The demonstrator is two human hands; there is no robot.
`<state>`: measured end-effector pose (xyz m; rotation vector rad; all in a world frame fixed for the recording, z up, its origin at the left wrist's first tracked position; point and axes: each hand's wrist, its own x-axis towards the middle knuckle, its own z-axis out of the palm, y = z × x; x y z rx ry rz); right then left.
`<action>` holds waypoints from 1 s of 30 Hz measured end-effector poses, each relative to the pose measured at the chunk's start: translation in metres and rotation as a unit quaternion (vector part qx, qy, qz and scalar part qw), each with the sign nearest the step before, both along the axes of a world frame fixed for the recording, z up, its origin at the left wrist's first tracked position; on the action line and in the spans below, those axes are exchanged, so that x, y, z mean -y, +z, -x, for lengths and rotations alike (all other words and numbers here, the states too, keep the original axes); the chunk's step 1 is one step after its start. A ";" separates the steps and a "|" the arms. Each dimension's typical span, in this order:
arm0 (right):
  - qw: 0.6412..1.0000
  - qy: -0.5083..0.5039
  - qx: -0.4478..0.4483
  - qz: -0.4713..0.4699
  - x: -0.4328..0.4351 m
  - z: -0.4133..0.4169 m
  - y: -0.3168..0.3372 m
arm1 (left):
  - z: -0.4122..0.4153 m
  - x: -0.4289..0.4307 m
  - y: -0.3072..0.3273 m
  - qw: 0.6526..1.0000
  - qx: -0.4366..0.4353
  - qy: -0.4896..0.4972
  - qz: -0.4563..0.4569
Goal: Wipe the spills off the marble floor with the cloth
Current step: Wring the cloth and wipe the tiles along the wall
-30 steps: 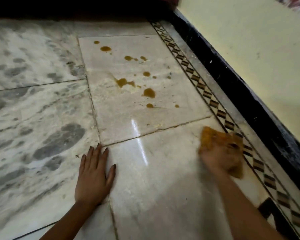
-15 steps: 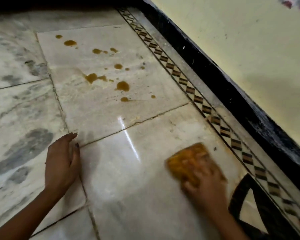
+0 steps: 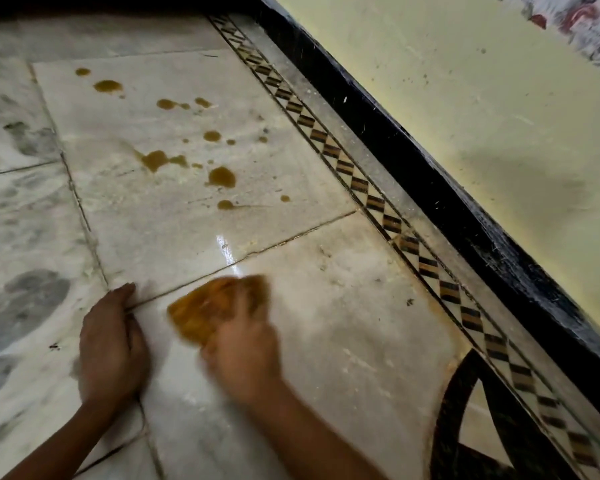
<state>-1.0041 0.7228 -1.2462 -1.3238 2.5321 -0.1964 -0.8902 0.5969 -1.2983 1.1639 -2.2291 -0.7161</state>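
Marble floor (image 3: 343, 323) of pale, glossy tiles fills the head view, edged on the right by a band of black-and-brown diamond inlay (image 3: 361, 185) below a black skirting (image 3: 430, 174) and a cream wall (image 3: 465, 98). The right hand (image 3: 243, 355), blurred by motion, presses down on a crumpled orange-yellow cloth (image 3: 208, 310), its fingers spread over the back of the cloth and holding it to the near tile, just beside the grout line. The left hand (image 3: 110, 344) holds nothing; it rests on the floor at the tile joint with fingers loosely curled, apparently as a brace. The near tile around the cloth looks free of drops. The amber-brown spills (image 3: 222, 176) lie scattered across the far tile, well apart from the cloth and untouched. By this showing the job is only begun: the whole cluster of drops remains to be wiped.
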 end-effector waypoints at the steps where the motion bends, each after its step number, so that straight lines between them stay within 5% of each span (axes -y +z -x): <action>1: 0.999 0.047 0.003 0.009 -0.004 -0.021 -0.003 | -0.001 0.000 0.000 1.000 -0.015 0.011 -0.021; 6: 0.993 -0.071 0.055 0.075 -0.100 0.020 -0.006 | -0.002 0.000 0.002 0.999 -0.020 0.014 -0.033; 10: 0.963 -0.270 -0.005 0.027 -0.190 0.126 0.003 | 0.000 -0.006 0.003 0.999 -0.011 0.028 -0.037; 14: 0.939 -0.339 -0.033 -0.051 -0.170 0.217 -0.004 | 0.007 -0.010 0.006 0.999 -0.007 0.023 -0.024; 19: 0.974 -0.220 -0.056 -0.023 -0.033 0.175 -0.007 | 0.006 -0.010 0.006 0.998 -0.016 0.042 -0.040; 25: 0.993 0.121 0.000 -0.007 0.053 0.011 0.005 | 0.007 -0.010 0.012 0.995 -0.018 0.085 -0.045; 30: 0.997 0.069 0.024 0.029 0.059 0.080 0.002 | 0.002 -0.010 0.006 0.997 0.014 0.077 -0.023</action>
